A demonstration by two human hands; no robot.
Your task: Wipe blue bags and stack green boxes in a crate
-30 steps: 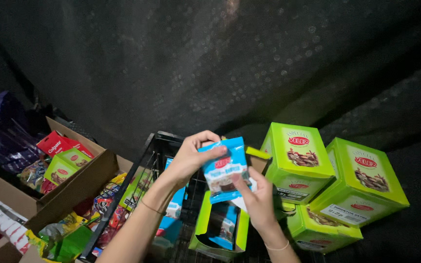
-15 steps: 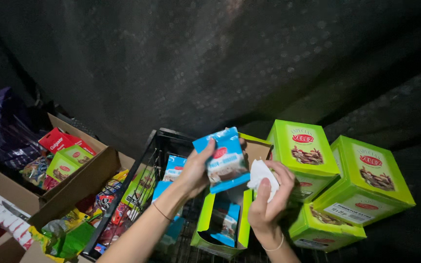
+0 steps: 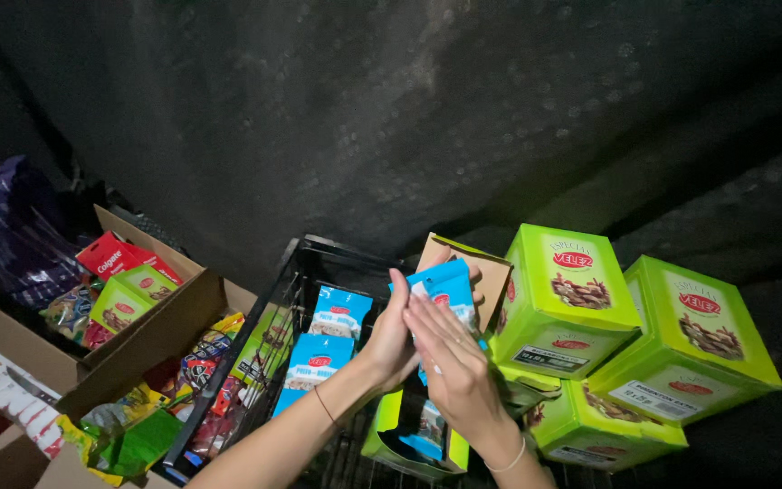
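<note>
Your left hand (image 3: 391, 335) and right hand (image 3: 450, 367) meet just below the middle of the frame, palms pressed onto a blue packet (image 3: 445, 290) held between them, above a black wire basket (image 3: 305, 263). More blue packets (image 3: 328, 340) stand in that basket, and an open green display carton (image 3: 409, 435) sits at the bottom centre. Three lime-green boxes (image 3: 567, 294) are stacked at the lower right. An open cardboard box (image 3: 151, 330) of mixed goods fills the lower left, with a purple bag (image 3: 6, 217) behind it. A dark, speckled surface (image 3: 409, 118) covers the whole upper frame.
</note>
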